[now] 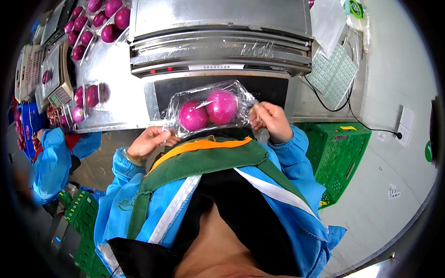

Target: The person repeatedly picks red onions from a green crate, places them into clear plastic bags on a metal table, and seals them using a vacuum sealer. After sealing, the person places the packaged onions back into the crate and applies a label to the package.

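Note:
Two glossy purple onions (222,107) lie side by side in a clear plastic tray, loosely covered by crinkled cling film (178,99). This pack is in front of me, over the near part of a black plate (273,90) on the wrapping machine. At its left end, my left hand (150,141) is closed, thumb and fingers pinching the film. My right hand (272,119) grips the film at the right end, its fingertips curled in. The tray's underside is hidden.
Beyond the plate stands the steel wrapping machine (220,21). Packed onions (110,33) crowd the back left, near a weighing scale (59,95). A green crate (340,153) stands at right, with a cable (357,118) above. A co-worker's blue sleeve (52,162) shows at left.

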### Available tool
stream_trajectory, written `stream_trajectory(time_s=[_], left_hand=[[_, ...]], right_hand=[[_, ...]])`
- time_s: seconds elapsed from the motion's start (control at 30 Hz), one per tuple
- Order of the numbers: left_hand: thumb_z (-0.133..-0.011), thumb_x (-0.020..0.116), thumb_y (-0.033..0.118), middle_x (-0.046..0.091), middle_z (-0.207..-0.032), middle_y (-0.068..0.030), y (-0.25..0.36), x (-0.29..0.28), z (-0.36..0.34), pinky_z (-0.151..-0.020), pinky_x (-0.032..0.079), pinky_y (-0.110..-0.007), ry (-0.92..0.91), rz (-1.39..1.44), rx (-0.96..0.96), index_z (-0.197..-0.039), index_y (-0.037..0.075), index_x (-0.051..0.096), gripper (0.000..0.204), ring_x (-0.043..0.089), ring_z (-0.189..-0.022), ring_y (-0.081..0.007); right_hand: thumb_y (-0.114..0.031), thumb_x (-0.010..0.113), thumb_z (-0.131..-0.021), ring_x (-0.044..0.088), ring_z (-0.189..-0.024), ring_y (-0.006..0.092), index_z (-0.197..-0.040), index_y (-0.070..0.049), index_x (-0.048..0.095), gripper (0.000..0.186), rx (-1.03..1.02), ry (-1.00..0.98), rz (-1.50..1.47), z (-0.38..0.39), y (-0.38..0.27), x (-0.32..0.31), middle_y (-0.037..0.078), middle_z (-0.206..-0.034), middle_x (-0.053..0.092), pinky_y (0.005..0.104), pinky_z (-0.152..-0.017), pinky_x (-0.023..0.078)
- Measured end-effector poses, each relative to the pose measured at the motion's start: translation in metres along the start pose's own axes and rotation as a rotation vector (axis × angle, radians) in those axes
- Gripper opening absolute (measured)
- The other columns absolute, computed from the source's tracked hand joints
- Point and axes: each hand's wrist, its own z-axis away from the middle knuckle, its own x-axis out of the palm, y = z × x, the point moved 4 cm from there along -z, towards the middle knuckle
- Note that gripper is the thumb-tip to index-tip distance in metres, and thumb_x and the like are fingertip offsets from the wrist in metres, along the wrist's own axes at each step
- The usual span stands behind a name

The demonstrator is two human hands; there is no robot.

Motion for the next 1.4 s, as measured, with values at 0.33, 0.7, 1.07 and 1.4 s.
stream_trajectory(time_s=[0.33,0.7,1.07,1.4], left_hand=[[-0.101,0.045,0.031,0.032,-0.061,0.0058,-0.062,-0.005,0.002,-0.047,0.023,-0.022,0.424,0.267,0.085,-0.070,0.013,0.043,0.036,0.027,-0.053,-0.0049],[-0.086,0.068,0.014,0.063,-0.100,-0.0070,-0.068,0.045,-0.103,-0.077,0.053,-0.031,-0.315,-0.595,0.687,-0.113,0.005,0.058,0.030,0.062,-0.088,-0.0179],[-0.071,0.067,0.069,0.047,-0.136,-0.0177,0.012,0.147,-0.004,-0.106,0.038,-0.042,-0.161,-0.197,0.353,-0.140,-0.003,0.032,0.106,0.049,-0.123,-0.0295],[-0.097,0.040,0.054,0.054,-0.126,-0.0138,0.027,0.228,-0.118,-0.095,0.049,-0.044,-0.144,0.192,0.338,-0.138,0.005,0.037,0.064,0.055,-0.116,-0.0266]], right_hand=[[-0.025,0.053,-0.097,0.038,-0.044,0.0044,-0.082,-0.003,0.059,0.028,0.061,0.320,-0.197,0.015,0.071,-0.027,-0.003,-0.056,0.045,0.0222,-0.039,0.028],[-0.009,0.055,-0.094,0.063,-0.093,0.0191,-0.120,0.000,0.055,0.028,-0.122,-0.630,-0.815,-0.011,0.094,0.064,0.011,-0.110,0.062,0.0318,-0.080,0.054],[-0.023,0.060,-0.093,0.057,-0.106,0.0184,-0.111,-0.005,0.055,0.026,-0.144,-0.465,-0.803,0.026,0.049,0.074,0.011,-0.112,0.058,0.0330,-0.089,0.050],[-0.046,0.045,-0.096,0.045,-0.126,0.0265,-0.144,-0.008,0.031,0.063,-0.618,0.255,-0.183,0.082,0.039,-0.058,0.014,-0.141,0.042,0.0448,-0.103,0.040]])
